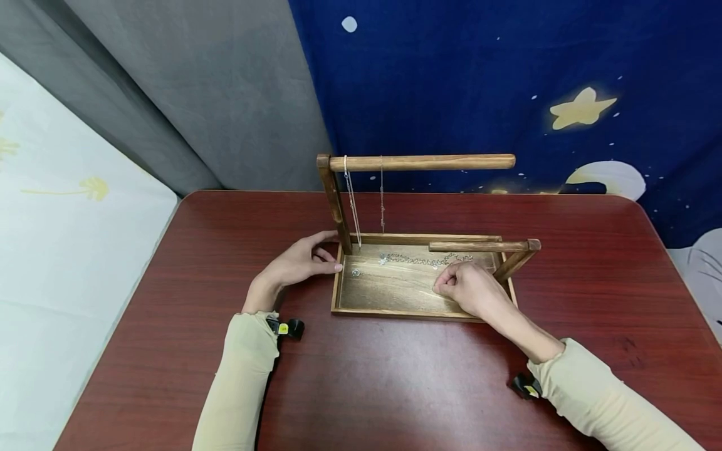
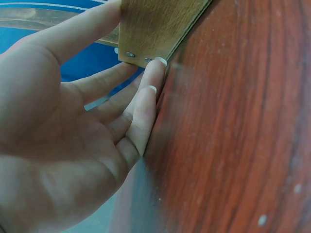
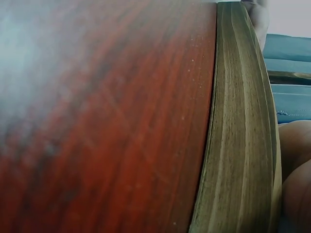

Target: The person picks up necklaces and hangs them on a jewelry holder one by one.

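A wooden jewelry stand has a shallow tray (image 1: 395, 313) and two bars, the taller one (image 1: 423, 163) at the back. My left hand (image 1: 296, 263) touches the tray's left end, thumb and fingers spread against its outer wall (image 2: 158, 29). Over the tray floor, my right hand (image 1: 468, 288) has thumb and fingertips together on the end of a thin necklace; the chain is very fine there. The necklace's small sparkling pendant (image 1: 356, 273) lies near the left end. A thicker chain (image 1: 414, 259) lies behind it on the tray floor.
Two chains hang from the tall bar: a longer silver one (image 1: 352, 200) near its post and a thinner one (image 1: 382, 200) to the right. The short bar (image 1: 479, 247) stands over the tray's right part. Curtains (image 1: 423, 75) hang behind the reddish table (image 1: 395, 388).
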Demonstrator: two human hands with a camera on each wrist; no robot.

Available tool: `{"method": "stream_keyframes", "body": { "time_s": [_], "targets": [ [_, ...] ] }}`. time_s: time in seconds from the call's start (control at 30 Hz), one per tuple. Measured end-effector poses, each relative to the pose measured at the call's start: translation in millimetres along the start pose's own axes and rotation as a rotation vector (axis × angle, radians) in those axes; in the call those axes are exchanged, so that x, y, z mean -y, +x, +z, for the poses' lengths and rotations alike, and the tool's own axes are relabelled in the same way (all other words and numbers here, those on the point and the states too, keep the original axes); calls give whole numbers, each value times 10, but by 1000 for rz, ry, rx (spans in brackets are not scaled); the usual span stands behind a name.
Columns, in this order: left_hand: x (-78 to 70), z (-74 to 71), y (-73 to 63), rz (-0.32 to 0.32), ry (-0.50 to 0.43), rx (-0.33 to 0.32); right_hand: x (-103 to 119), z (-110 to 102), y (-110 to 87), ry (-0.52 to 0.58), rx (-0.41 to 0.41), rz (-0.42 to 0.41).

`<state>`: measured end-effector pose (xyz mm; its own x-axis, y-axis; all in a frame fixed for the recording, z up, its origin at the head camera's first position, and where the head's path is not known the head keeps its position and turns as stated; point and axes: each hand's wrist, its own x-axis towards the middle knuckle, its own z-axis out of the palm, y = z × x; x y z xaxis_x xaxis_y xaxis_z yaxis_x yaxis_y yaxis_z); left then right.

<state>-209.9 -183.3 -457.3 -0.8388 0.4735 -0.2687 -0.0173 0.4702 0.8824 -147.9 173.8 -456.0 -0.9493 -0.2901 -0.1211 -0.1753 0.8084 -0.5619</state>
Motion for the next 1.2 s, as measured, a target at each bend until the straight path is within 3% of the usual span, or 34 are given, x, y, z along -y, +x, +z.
{"method": "stream_keyframes", "body": {
  "time_s": [0.27,0.67,1.2],
  "targets": [
    [4,9,-14,10,21,-6,7,-8,-20,-28,5,-28],
    [23,8,-8,43,37,-12,21,-88,-75,50,-33,-86],
    [5,2,-2,35,13,-9,54,-209,-109,208,44,-32]
  ]
}}
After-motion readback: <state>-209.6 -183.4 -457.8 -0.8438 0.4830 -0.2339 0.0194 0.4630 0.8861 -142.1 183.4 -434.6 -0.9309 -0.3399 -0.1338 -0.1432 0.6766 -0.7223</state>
